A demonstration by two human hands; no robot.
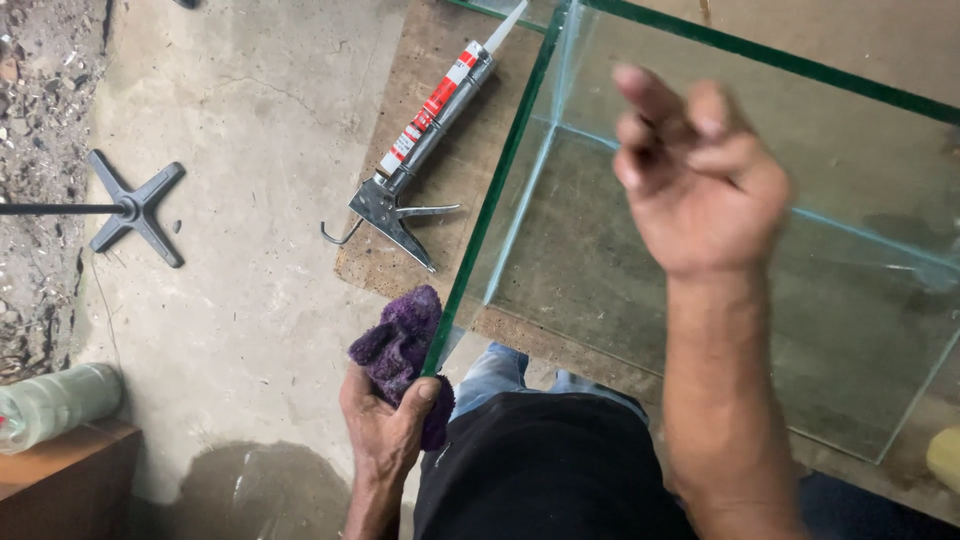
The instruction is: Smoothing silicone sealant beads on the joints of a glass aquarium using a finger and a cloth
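On the floor before us: we stand over a glass tank [700, 250] that rests on a brown particle board [420, 120] laid over the concrete floor [250, 200], which keeps the glass off the rough ground.
Left hand: our left hand [385, 420] is clenched around a purple cloth [400, 345], bunched up and pressed against the near corner of the tank, right at the green edge of the pane, as if to wipe or steady that corner.
Right hand: our right hand [695, 175] hangs above the open tank, grasping nothing, fingers loosely curled and slightly blurred, the index finger raised.
Tank: clear panes with green edges and pale seams along the joints; the glass looks smudged and dusty, and the board shows through the bottom.
Caulking gun: a metal caulking gun [420, 150] with a white and red cartridge lies on the board just beside the tank's left pane, nozzle pointing away from us, within easy reach.
Around us: a dark cross-shaped stand base [135, 205] sits well apart to the left; a plastic bottle [55, 400] lies on a wooden surface at the lower left.
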